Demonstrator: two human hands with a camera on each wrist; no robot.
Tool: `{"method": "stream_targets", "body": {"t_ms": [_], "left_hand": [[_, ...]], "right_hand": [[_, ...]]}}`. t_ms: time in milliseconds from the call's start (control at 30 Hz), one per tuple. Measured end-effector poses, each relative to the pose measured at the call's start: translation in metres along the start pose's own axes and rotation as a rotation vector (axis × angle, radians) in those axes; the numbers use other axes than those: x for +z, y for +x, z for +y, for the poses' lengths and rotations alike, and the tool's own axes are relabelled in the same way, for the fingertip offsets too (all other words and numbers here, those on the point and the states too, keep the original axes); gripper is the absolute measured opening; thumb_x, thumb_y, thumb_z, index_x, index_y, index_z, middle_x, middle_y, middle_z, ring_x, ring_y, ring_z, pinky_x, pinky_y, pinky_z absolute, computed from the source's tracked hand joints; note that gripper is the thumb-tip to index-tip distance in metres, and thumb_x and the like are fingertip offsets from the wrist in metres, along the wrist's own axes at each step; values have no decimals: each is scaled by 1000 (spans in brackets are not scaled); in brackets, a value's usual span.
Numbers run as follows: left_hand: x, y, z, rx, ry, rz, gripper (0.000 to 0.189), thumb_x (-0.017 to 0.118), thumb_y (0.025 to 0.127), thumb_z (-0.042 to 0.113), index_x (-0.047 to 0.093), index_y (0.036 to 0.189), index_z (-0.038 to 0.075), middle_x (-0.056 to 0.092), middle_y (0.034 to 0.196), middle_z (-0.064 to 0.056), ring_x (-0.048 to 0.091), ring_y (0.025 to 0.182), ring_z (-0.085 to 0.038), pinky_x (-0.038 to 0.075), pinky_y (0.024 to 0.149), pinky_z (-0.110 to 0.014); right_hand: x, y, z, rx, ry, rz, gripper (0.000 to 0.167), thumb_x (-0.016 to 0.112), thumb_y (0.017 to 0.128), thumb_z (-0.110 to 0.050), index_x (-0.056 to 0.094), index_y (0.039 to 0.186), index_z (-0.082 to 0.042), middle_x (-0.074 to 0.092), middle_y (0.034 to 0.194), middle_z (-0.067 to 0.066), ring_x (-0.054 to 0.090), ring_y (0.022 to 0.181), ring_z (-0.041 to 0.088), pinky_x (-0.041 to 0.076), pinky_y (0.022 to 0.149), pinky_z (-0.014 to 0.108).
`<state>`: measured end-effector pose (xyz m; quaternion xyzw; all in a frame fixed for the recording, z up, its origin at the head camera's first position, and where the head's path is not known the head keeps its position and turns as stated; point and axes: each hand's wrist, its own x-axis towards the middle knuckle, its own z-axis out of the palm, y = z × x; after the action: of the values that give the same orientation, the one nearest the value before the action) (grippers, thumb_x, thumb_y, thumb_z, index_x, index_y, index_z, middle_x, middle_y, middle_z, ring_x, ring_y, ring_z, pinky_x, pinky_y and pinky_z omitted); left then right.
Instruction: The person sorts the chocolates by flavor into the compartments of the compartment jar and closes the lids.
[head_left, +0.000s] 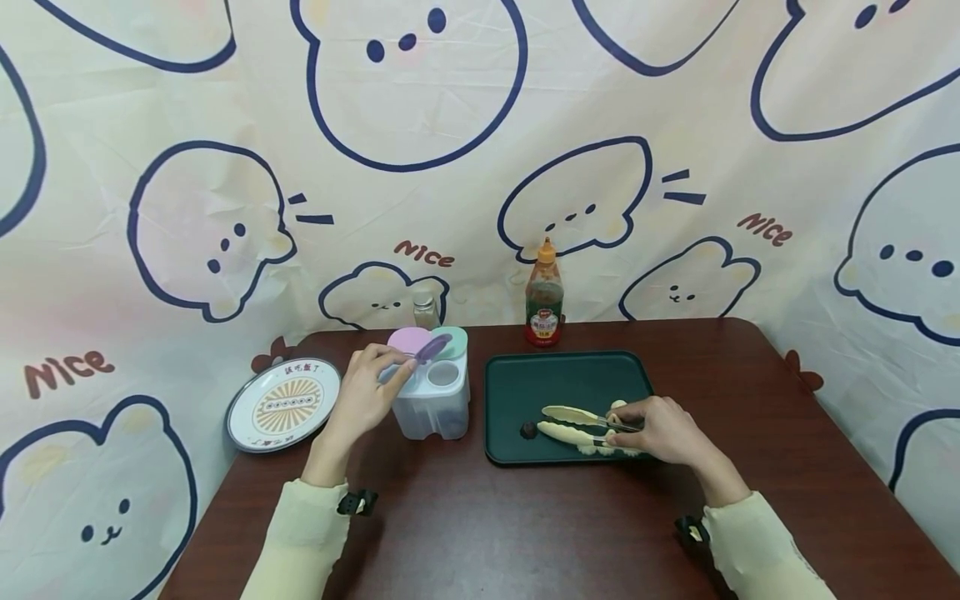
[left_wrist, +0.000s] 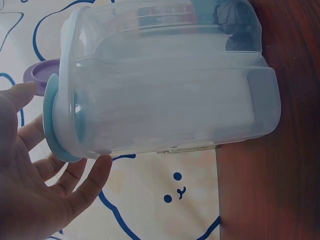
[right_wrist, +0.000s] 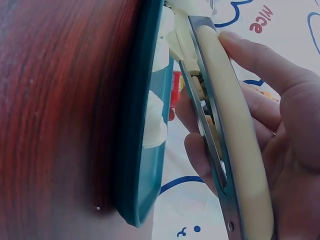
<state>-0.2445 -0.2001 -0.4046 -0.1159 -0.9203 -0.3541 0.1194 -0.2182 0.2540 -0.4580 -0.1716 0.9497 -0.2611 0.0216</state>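
My left hand (head_left: 372, 385) pinches a small purple lid (head_left: 433, 347) tilted up over a round opening (head_left: 443, 373) of the translucent storage box (head_left: 431, 414). In the left wrist view, the thumb is at the purple lid (left_wrist: 44, 75) and other fingers lie along the pale blue lid (left_wrist: 54, 120) and the box. My right hand (head_left: 663, 429) grips cream-tipped tongs (head_left: 573, 425), jaws apart, above the dark green tray (head_left: 517, 383). White pieces (right_wrist: 156, 120) lie on the tray under the tongs. A small dark lump (head_left: 528, 430) sits by their tips.
Left of the box, a round white plate (head_left: 285, 404) with a gold pattern leans at the table's edge. A sauce bottle (head_left: 544, 300) with an orange cap stands behind the tray. Behind the box is a small glass jar (head_left: 425, 308). A patterned cloth hangs behind the brown table (head_left: 510, 533).
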Motion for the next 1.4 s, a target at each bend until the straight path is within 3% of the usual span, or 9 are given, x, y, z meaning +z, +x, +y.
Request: {"method": "stream_targets", "body": {"t_ms": [133, 400, 500, 733, 1033, 1400], "left_hand": [[0, -1, 0, 0, -1, -1, 46, 55, 99, 51, 74, 111, 11, 60, 125, -11, 43, 123, -30, 37, 103, -53], [-1, 0, 1, 3, -7, 1, 45, 55, 98, 50, 74, 111, 11, 60, 124, -11, 44, 123, -31, 37, 103, -53], [-1, 0, 2, -2, -4, -2, 46, 55, 98, 51, 74, 112, 11, 60, 125, -11, 44, 123, -31, 37, 103, -54], [-1, 0, 2, -5, -2, -2, 47, 55, 98, 52, 74, 111, 11, 60, 125, -11, 43, 124, -31, 36, 104, -54], [0, 0, 2, -1, -1, -3, 47, 54, 98, 52, 74, 109, 10, 60, 125, -11, 42, 124, -31, 36, 105, -54], [-1, 0, 3, -9, 9, -6, 49, 53, 98, 53, 74, 107, 10, 60, 126, -10, 42, 124, -30, 36, 105, -54]], "right_hand": [[2, 0, 2, 19, 19, -17, 11, 81, 82, -39, 74, 88, -33, 66, 80, -15, 48, 66, 7, 35, 55, 26], [3, 0, 3, 24, 48, -4, 24, 80, 82, -39, 79, 101, -24, 75, 98, -8, 52, 73, 8, 38, 59, 27], [4, 0, 5, 26, 53, 0, 25, 80, 82, -39, 79, 101, -24, 75, 98, -8, 52, 72, 7, 38, 58, 26], [4, 2, 8, 10, 76, 29, 16, 80, 82, -41, 76, 91, -28, 69, 81, -12, 50, 66, 7, 37, 56, 24], [-1, 3, 4, -20, 133, 80, 40, 79, 83, -44, 77, 113, -17, 77, 99, -4, 64, 84, 8, 48, 68, 25], [-8, 8, -18, -22, 129, 144, 39, 79, 83, -44, 77, 114, -19, 77, 102, 0, 64, 85, 12, 46, 67, 28]]}}
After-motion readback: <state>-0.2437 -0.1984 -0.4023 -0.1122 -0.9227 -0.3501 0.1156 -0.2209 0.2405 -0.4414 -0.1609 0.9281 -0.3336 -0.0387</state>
